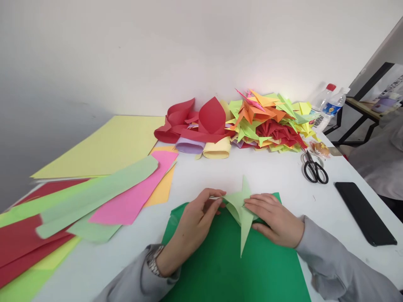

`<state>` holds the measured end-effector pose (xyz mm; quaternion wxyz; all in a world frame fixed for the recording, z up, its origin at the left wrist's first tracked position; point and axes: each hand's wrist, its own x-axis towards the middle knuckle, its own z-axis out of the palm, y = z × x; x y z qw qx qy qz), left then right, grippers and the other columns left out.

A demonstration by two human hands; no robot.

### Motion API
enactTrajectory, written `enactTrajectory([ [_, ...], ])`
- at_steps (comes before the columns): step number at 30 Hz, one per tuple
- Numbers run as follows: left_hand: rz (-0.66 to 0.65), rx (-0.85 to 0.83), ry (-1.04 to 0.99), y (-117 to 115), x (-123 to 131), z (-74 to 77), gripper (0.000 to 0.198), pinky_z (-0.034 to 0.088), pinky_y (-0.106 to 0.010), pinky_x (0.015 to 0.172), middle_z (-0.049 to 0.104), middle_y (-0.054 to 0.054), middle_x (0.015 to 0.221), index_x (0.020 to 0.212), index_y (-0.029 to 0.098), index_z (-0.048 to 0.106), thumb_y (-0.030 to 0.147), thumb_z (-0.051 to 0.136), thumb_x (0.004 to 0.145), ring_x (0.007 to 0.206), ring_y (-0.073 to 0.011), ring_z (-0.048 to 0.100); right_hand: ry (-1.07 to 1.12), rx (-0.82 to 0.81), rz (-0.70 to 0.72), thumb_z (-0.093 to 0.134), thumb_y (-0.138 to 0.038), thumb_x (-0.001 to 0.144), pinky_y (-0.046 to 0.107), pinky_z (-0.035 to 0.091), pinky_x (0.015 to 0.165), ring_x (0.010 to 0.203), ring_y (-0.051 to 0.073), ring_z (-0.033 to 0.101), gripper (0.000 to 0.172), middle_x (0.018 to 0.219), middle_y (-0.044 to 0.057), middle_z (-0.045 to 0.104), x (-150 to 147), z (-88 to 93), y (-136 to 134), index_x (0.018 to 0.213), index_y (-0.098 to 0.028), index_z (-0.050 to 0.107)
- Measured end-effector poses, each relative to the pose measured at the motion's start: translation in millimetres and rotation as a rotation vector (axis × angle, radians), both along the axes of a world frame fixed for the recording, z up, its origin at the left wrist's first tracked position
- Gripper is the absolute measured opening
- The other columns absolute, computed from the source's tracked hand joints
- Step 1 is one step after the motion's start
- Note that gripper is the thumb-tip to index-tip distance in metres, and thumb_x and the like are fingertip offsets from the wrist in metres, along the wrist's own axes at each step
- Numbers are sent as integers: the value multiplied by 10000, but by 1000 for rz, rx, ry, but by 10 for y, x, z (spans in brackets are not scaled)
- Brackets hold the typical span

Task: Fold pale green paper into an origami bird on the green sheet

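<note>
Nearest to me on the table (pixel 330 260), a dark green sheet (pixel 233 277) lay flat in front of the worker. A pale green folded paper (pixel 246 212) with long pointed arms was held over the sheet's far part, between the two hands. The left hand (pixel 193 224), with a metal watch (pixel 154 262) at its wrist, held the left arm of the folded paper between thumb and fingers. The right hand (pixel 277 219) held the opposite side, its fingers laid over the paper and its thumb below them. Both hands were narrowed on the paper.

To the left, loose paper strips (pixel 135 193) in red, green, pink and orange overlapped. To the right, a black phone (pixel 365 214) lay flat. Farther back, black-handled scissors (pixel 315 171) rested with their blades pointing away.

Along the wall (pixel 189 50), from left to right, were a large yellow sheet (pixel 103 147), red paper petals (pixel 211 117) above a purple roll (pixel 189 146) and a cream roll (pixel 217 149), a heap of folded paper stars (pixel 267 121) and two plastic bottles (pixel 334 105). At the far right, part of another person (pixel 380 155) in grey was visible beside a rack (pixel 362 105).
</note>
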<state>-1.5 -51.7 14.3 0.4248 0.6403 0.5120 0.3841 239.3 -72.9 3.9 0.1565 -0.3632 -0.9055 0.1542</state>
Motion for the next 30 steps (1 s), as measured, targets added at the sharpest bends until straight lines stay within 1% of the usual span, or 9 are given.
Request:
enactTrajectory([
  [3,25,-26,-48,-19,28,-14,263,592,-346,649,654,-88,1131,959,205,572,434,464,887,742,-187,694,21,41,15,511,-173,872,517,380,1051,1303,287,419,508,1379,153,520,8,-30,14,1369,-121,418],
  [6,53,-92,-149,-40,66,-26,301,604,-374,675,622,-97,1177,955,199,545,484,480,883,759,-194,698,59,128,-10,464,-113,880,500,417,1031,1277,272,456,476,1345,149,549,0,-68,31,1354,-137,432],
  [9,93,-198,-325,-76,132,-7,385,606,-410,742,593,-109,1229,1073,203,486,502,565,843,831,-220,704,111,218,-40,440,-113,908,475,450,1011,1264,259,476,458,1323,151,564,-30,-92,37,1364,-155,419],
  [12,139,-315,-549,-132,216,44,680,585,-434,833,501,-131,1376,1328,261,308,422,685,785,949,-242,692,166,263,-56,435,-117,917,462,460,1012,1274,254,468,473,1317,145,568,-78,-92,25,1385,-167,395],
  [15,141,-433,-697,-186,294,81,935,546,-422,914,447,-153,1442,1446,286,131,334,750,746,1078,-258,647,213,278,-66,430,-115,919,452,461,1024,1277,247,468,487,1303,140,579,-126,-67,-3,1400,-176,379],
  [18,93,-543,-738,-220,351,85,1040,509,-412,955,563,-176,1337,1477,219,73,307,781,720,1135,-274,616,236,309,-69,433,-116,921,459,464,1025,1276,255,472,504,1293,152,583,-163,-27,-35,1417,-164,355],
  [21,10,-570,-708,-241,390,75,1159,500,-423,936,653,-169,1210,1492,183,23,325,820,663,1128,-296,616,243,349,-69,436,-130,928,473,479,1004,1275,269,475,514,1285,167,585,-191,3,-58,1430,-149,331],
  [26,-63,-505,-589,-273,412,38,1241,518,-364,799,724,-37,862,1499,183,-40,325,833,629,910,-247,682,279,341,-24,456,-133,923,474,468,1027,1282,271,465,530,1283,177,574,-210,4,-66,1434,-137,314],
  [30,-96,-454,-616,-268,399,-4,1170,508,-285,667,694,2,775,1502,217,-16,327,807,678,770,-197,683,383,265,4,490,-97,855,494,423,1065,1321,275,414,617,1351,161,509,-198,47,-99,1438,-167,301],
])
